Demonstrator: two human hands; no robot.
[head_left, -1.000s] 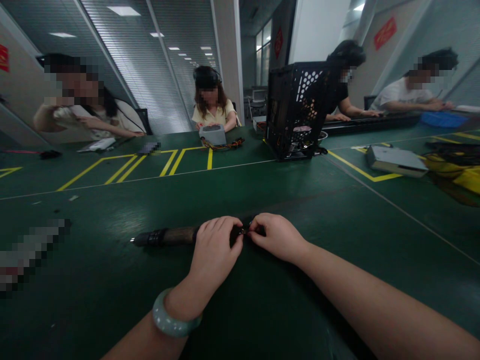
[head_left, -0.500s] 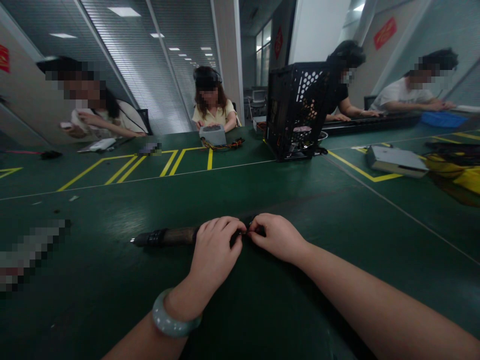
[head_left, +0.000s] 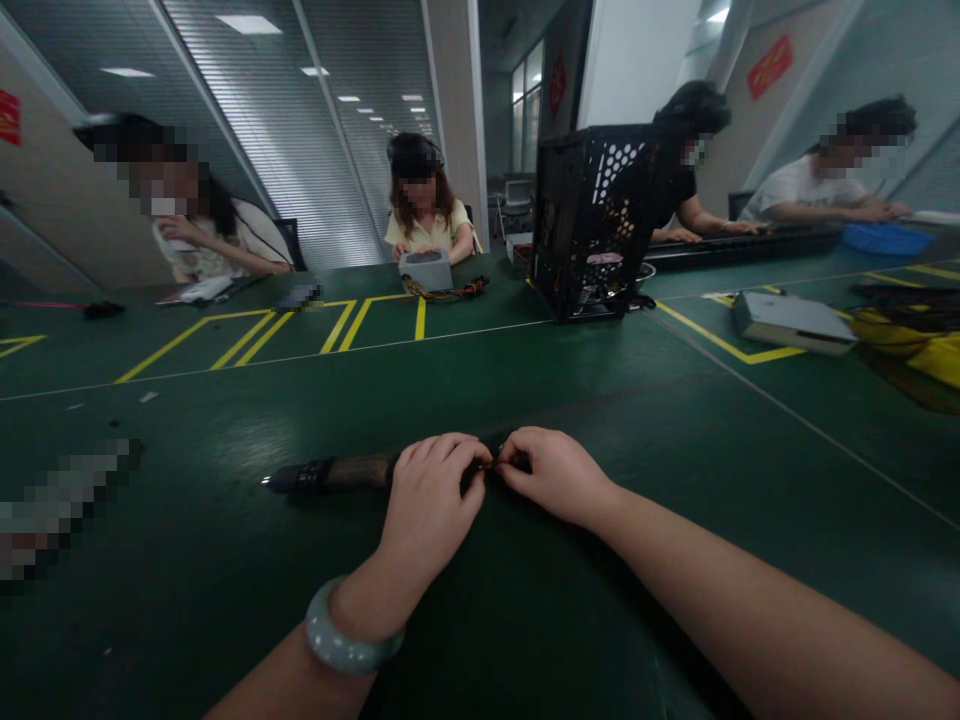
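A dark, pen-shaped tool (head_left: pixel 352 473) with a brownish middle band and a metal tip at its left end lies on the green table (head_left: pixel 300 580). My left hand (head_left: pixel 435 490) rests over its right part, thumb and fingers pinched. Close beside it, my right hand (head_left: pixel 555 472) is also closed in a pinch, its fingertips nearly touching those of the left. Something small and dark shows between the fingertips, too small to make out. A pale green bangle (head_left: pixel 349 635) is on my left wrist.
A black computer case (head_left: pixel 592 220) stands beyond my hands. Farther back are a grey power supply with cables (head_left: pixel 425 270) and several people seated around the table. A grey metal box (head_left: pixel 793 322) lies at right, a blurred flat object (head_left: pixel 60 510) at left.
The person at far left has brought a hand and a pale object closer to their face. My two hands have kept their place and pinch.
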